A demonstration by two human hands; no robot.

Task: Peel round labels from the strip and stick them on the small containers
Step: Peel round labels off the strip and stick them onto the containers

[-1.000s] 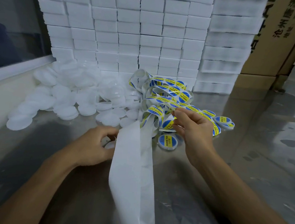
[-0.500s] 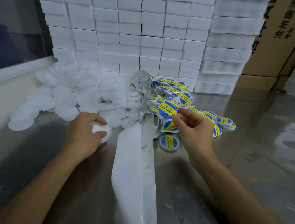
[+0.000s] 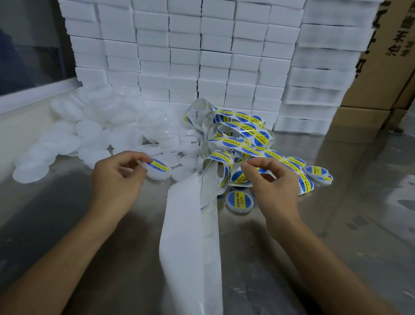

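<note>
— Left hand status?
— My left hand (image 3: 117, 177) grips a small container (image 3: 158, 172) bearing a round label (image 3: 159, 165), just above the steel table (image 3: 346, 219).
— Right hand?
— My right hand (image 3: 270, 185) pinches the label strip (image 3: 241, 135), beside a labelled container (image 3: 239, 201).

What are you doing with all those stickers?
A person is sticking round blue and yellow labels onto small white containers. The left hand holds a container that already has a label on it. The right hand pinches at the label strip, seemingly after the next one. A pile of plain containers waits on the left, a few labelled ones lie on the right, and the used backing paper trails down the table.
</note>
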